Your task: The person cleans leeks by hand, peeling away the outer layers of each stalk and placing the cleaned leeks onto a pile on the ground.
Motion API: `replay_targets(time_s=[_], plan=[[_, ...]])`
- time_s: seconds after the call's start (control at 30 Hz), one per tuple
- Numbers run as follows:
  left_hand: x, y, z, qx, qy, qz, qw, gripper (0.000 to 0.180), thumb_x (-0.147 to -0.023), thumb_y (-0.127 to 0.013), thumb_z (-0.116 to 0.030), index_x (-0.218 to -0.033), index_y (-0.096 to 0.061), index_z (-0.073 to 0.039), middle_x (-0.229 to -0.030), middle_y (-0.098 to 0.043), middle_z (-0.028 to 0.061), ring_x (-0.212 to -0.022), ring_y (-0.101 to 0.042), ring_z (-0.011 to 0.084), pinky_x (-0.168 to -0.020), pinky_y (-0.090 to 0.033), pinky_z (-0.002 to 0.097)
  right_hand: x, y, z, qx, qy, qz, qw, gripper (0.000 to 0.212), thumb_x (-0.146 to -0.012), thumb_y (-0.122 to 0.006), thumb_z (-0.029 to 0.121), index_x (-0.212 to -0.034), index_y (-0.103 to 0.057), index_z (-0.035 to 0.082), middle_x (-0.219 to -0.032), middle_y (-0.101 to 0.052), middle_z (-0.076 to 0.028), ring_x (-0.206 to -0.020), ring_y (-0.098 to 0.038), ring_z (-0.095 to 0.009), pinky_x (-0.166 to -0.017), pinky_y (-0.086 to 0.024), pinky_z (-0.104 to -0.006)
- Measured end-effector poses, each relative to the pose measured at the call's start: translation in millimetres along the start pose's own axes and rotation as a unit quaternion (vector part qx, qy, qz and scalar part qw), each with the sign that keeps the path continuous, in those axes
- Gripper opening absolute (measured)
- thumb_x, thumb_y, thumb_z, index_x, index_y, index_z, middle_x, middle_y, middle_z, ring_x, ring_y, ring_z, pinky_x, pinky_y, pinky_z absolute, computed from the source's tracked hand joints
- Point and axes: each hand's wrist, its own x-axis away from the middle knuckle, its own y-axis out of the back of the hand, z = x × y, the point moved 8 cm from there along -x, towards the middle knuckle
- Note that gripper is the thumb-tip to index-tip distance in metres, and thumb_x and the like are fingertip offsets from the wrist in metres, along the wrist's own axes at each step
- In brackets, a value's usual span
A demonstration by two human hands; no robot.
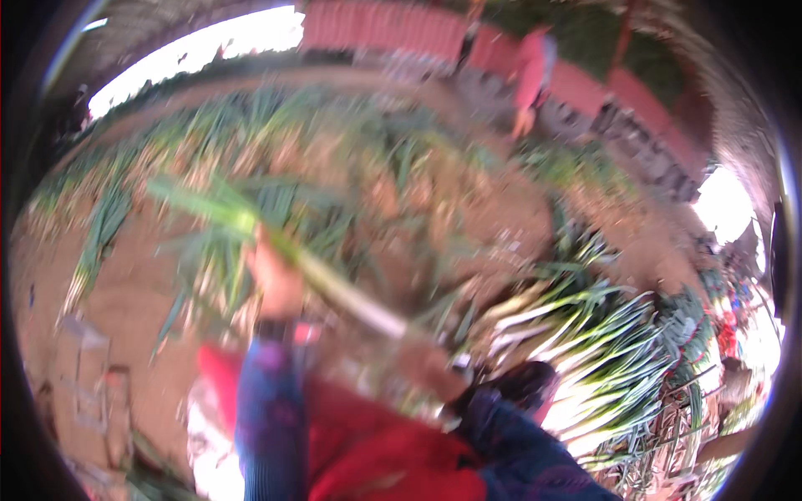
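Note:
Gripped in my left hand (277,280) is a long green onion (330,285), held by its green upper part. Its leaves fan out to the upper left, and the white stalk slants down to the right. By the white end is my right hand (430,367), so smeared by motion that its fingers cannot be made out; whether it grips the stalk cannot be told. To the right lies a large heap of green onions (601,351), white ends toward me and green tops pointing right.
More green onions (276,134) with dry, brownish outer leaves lie in a wide band across the earth ahead. A small bunch (100,238) sits apart at the left. A person in red (535,75) is farther off, near a pinkish-red wall (384,33). A light-coloured frame (88,367) stands at the lower left.

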Motion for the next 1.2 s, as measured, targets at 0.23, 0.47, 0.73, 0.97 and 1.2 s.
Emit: replay_targets(time_s=[0.23, 0.47, 0.73, 0.97, 1.2], plan=[[20, -15, -38, -0.068, -0.041, 0.061, 0.995, 0.03, -0.09, -0.062, -0.027, -0.108, -0.045, -0.01, -0.082, -0.055, 0.006, -0.074, -0.058, 0.0207, -0.065, -0.051, 0.0363, -23, 102, 29, 0.081, -0.068, -0.205, 0.973, 0.026, -0.084, -0.063, 0.022, -0.107, -0.061, 0.01, -0.094, -0.065, -0.014, -0.082, -0.064, -0.03, -0.075, -0.052, -0.0356], [65, 0, 29, -0.044, 0.067, 0.086, 0.993, 0.024, -0.091, -0.056, -0.026, -0.105, -0.047, -0.009, -0.087, -0.054, 0.0057, -0.079, -0.059, 0.0217, -0.068, -0.05, 0.0391, -65, 74, 129, -0.063, 0.077, -0.166, 0.981, 0.025, -0.086, -0.062, 0.02, -0.107, -0.059, 0.007, -0.083, -0.063, -0.007, -0.073, -0.063, -0.018, -0.067, -0.052, -0.0292], [62, 9, 102, -0.089, 0.236, 0.135, 0.958, 0.011, -0.084, -0.053, -0.016, -0.09, -0.057, -0.008, -0.074, -0.054, 0.0042, -0.071, -0.055, 0.0222, -0.065, -0.046, 0.0335, -48, 78, 122, -0.39, -0.104, -0.092, 0.91, 0.021, -0.092, -0.054, 0.021, -0.099, -0.056, 0.001, -0.074, -0.054, -0.001, -0.066, -0.05, -0.011, -0.059, -0.042, -0.0262], [56, 54, 120, -0.266, 0.21, 0.174, 0.925, 0.022, -0.082, -0.048, -0.015, -0.103, -0.056, -0.012, -0.082, -0.058, 0.0013, -0.073, -0.056, 0.0152, -0.066, -0.047, 0.0308, -29, 62, 91, -0.182, -0.203, -0.146, 0.951, 0.034, -0.087, -0.063, 0.03, -0.104, -0.057, 0.002, -0.071, -0.052, -0.002, -0.066, -0.046, -0.01, -0.057, -0.04, -0.0291], [73, 27, 117, -0.243, 0.175, 0.234, 0.925, 0.026, -0.08, -0.046, -0.008, -0.104, -0.054, -0.008, -0.082, -0.056, 0.0041, -0.072, -0.059, 0.0186, -0.068, -0.054, 0.037, -15, 70, 82, -0.113, -0.185, -0.214, 0.953, 0.037, -0.086, -0.064, 0.033, -0.106, -0.056, 0.003, -0.072, -0.057, -0.011, -0.066, -0.054, -0.017, -0.06, -0.043, -0.0327]])
